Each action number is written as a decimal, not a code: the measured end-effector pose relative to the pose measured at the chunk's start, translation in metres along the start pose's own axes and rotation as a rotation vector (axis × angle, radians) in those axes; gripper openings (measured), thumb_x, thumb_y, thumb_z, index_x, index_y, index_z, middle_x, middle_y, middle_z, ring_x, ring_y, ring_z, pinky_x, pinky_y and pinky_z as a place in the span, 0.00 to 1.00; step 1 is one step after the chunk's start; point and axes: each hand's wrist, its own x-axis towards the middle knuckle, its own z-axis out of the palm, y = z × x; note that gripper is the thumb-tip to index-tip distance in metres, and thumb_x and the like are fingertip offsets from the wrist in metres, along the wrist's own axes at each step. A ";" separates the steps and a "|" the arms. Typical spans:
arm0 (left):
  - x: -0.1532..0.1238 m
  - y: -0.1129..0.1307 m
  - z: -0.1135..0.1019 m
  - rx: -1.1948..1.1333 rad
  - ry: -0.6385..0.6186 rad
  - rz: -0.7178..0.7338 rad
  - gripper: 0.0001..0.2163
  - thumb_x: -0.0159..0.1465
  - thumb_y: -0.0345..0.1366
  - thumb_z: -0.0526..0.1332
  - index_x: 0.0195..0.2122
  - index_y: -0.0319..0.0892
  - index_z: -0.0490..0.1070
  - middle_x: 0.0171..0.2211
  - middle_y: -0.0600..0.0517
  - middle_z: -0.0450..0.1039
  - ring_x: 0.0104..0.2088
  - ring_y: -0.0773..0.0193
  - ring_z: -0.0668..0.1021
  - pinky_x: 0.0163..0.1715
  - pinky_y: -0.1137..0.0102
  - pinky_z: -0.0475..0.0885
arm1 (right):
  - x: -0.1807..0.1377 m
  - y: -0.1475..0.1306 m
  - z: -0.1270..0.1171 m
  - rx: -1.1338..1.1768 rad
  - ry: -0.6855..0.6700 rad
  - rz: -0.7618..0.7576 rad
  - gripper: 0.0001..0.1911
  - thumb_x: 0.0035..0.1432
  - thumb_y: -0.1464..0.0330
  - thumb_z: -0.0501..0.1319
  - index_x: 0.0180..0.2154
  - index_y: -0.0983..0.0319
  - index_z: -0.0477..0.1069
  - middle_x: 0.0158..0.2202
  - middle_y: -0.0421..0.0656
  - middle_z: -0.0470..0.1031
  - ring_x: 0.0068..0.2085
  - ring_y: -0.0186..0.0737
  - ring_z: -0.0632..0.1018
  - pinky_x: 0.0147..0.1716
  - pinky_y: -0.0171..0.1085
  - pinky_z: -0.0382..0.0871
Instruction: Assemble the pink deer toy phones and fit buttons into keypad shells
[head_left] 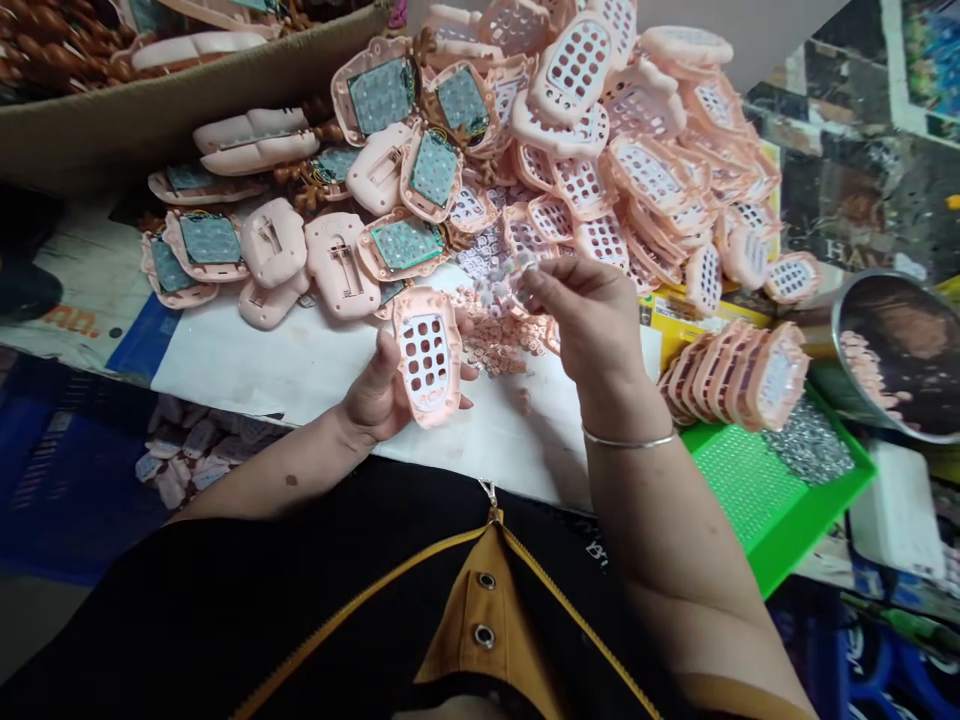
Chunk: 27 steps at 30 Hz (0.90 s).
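My left hand [369, 390] holds a pink toy phone shell [426, 355] upright above the white work surface, thumb along one edge and fingers behind it. The inner side faces me, showing a white panel with rows of square holes. My right hand [596, 315] is pinched on a small translucent piece [517, 278] with rounded bumps; its exact kind is unclear. Beneath that hand lies a heap of tiny pink buttons [499, 335], with white-and-purple small pieces [484, 255] behind it.
Pink shells with perforated panels [585, 180] are piled at the back. Shell halves with green circuit boards [405, 245] lie left, near a cardboard box [187, 85]. Rightward stand a row of shells [735, 375], a green tray [735, 490] holding screws [814, 440], and a metal bowl [840, 370].
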 end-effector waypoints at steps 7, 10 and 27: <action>-0.003 -0.005 0.008 0.075 -0.163 -0.127 0.45 0.44 0.68 0.70 0.57 0.41 0.74 0.47 0.42 0.81 0.43 0.45 0.84 0.35 0.60 0.82 | -0.056 -0.006 0.003 0.107 -0.083 0.119 0.24 0.44 0.49 0.75 0.38 0.58 0.80 0.32 0.40 0.82 0.32 0.36 0.79 0.30 0.37 0.76; -0.005 -0.005 0.017 0.007 -0.145 -0.085 0.42 0.47 0.70 0.67 0.54 0.42 0.76 0.45 0.45 0.82 0.41 0.48 0.84 0.34 0.61 0.82 | -0.079 0.011 0.009 0.180 -0.030 0.053 0.27 0.44 0.49 0.75 0.43 0.56 0.78 0.39 0.42 0.84 0.39 0.40 0.82 0.39 0.41 0.80; -0.006 -0.032 0.033 0.010 -0.095 -0.181 0.44 0.38 0.65 0.73 0.53 0.43 0.78 0.52 0.42 0.80 0.60 0.40 0.76 0.56 0.56 0.74 | -0.128 -0.018 -0.002 -0.843 0.043 -0.956 0.17 0.65 0.76 0.60 0.53 0.58 0.74 0.45 0.47 0.85 0.43 0.42 0.84 0.43 0.42 0.78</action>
